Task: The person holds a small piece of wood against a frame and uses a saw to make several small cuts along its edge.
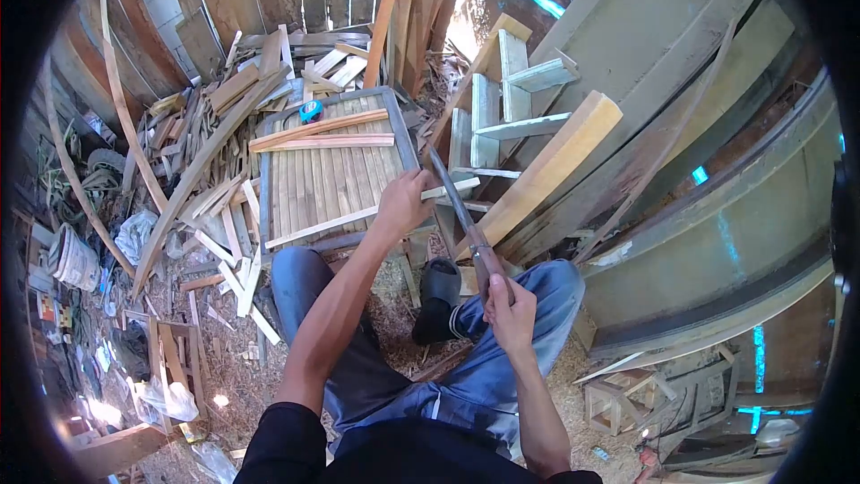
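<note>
My left hand is closed around a thin pale wood strip near its right end. The strip lies slanted across the near part of a slatted wooden panel with a dark frame. In my right hand, above my right knee, is a long knife with a narrow dark blade and a brown wooden handle. Its blade points up and away, crossing the strip's right end in this view. Two reddish wood strips and a blue tape measure rest on the panel's far part.
A heap of wood offcuts lies behind and left of the panel. A thick beam and pale step-like wooden pieces stand to the right, beside large boards. A sandalled foot is between my knees, over shavings.
</note>
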Tool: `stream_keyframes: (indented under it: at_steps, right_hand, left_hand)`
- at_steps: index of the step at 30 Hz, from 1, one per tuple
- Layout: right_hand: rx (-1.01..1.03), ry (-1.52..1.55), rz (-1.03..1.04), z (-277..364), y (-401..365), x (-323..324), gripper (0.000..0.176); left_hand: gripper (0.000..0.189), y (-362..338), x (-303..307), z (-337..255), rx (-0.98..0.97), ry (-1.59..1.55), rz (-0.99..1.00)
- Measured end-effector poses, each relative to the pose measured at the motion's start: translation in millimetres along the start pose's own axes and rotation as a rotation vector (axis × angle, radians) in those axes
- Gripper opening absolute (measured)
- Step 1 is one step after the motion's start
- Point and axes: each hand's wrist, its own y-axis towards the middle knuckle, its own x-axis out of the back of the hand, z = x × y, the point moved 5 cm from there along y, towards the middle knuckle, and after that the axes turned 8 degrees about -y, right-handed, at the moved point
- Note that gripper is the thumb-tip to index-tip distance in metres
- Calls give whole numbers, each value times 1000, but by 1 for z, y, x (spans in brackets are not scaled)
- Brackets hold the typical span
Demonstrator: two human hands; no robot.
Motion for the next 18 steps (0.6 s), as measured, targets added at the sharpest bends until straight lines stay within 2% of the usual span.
stream_keyframes:
  at_steps: [7,15,18]
  right_hand:
    - [-50,-16,-12,-2,-4,-1,46]
    - [-9,-22,6,5,-10,-7,44]
    - [-15,-42,-8,4,-4,-11,45]
  left_hand:
    - [25,-2,2,4,-10,-29,-20]
    - [23,-3,1,2,52,-4,4]
    - [24,-5,3,1,-13,-7,-59]
